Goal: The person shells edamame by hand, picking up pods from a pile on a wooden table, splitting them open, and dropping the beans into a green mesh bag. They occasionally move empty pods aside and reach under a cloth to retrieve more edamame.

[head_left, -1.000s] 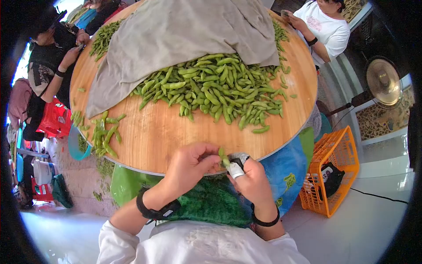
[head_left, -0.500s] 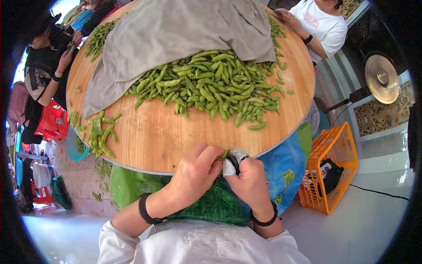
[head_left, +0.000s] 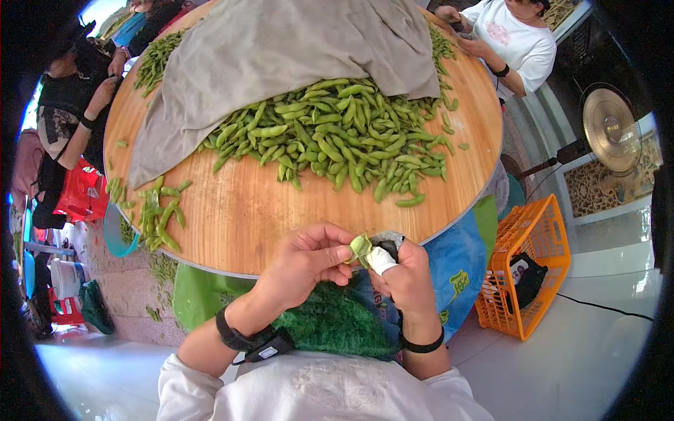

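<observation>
A green soybean pod [head_left: 361, 245], seemingly split open, is held between my two hands just off the table's near edge. My left hand [head_left: 303, 261] pinches its left side between thumb and fingers. White wrapping covers the thumb of my right hand [head_left: 407, 281], which grips the pod's other end; a grey and black cover shows on a finger. Beyond my hands, a large heap of pods [head_left: 337, 133] spreads from under a grey cloth [head_left: 281, 56]. A smaller pile of pods [head_left: 165, 214] lies by the table's left edge.
The round wooden table [head_left: 232, 231] fills the middle. An orange crate [head_left: 523, 270] with a dark item stands on the floor at right, near a fan [head_left: 611, 130]. A teal basin [head_left: 121, 231] is at left. People sit at the far left and right.
The pod was mostly hidden between my closed hands; now it shows, opened, at my fingertips. My left hand has turned and its fingers have loosened. My right thumb has turned inward.
</observation>
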Motion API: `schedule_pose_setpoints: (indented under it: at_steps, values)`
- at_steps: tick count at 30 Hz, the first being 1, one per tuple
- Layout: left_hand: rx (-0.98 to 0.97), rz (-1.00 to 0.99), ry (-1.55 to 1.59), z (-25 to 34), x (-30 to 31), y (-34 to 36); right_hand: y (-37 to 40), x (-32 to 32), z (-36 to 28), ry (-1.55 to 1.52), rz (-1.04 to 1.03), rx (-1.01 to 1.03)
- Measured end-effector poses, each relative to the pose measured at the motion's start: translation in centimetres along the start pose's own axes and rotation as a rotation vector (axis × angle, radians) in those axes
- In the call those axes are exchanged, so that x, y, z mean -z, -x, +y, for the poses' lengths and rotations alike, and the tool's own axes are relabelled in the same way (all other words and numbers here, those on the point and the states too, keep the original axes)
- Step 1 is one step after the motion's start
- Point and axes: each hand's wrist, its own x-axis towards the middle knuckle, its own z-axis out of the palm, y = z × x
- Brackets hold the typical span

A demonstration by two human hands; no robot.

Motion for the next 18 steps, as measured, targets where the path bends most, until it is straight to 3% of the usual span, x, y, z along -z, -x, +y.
schedule_pose_setpoints:
  at_steps: [2,4,8,10,12,15,17,18]
  values:
    - [-0.036,0.053,-0.075,-0.3,-0.1,0.3,-0.2,-0.6,0.0,-0.004,0.065,0.104]
    - [-0.241,0.023,-0.518,-0.6,-0.1,0.6,-0.3,-0.5,-0.5,0.098,0.087,0.13]
    - [-0.28,0.082,-0.633,-0.3,-1.0,1.2,0.0,0.0,-0.8,0.257,0.078,0.129]
    - [-0.561,0.081,-0.918,-0.4,-0.9,1.5,0.1,0.1,-1.0,0.256,0.038,0.135]
    - [-0.636,0.035,-0.985,-0.4,-0.4,1.5,0.2,0.3,-0.9,0.254,0.009,0.141]
    - [-0.745,-0.067,-1.017,-0.3,-0.2,1.2,0.2,0.7,-0.5,0.083,-0.028,0.143]
    - [-0.773,-0.124,-0.989,-0.1,0.1,0.9,-0.1,1.2,-0.6,-0.258,-0.206,-0.092]
    - [-0.806,-0.159,-1.052,-0.1,0.3,0.6,-0.2,1.2,-0.3,-0.259,-0.206,-0.093]
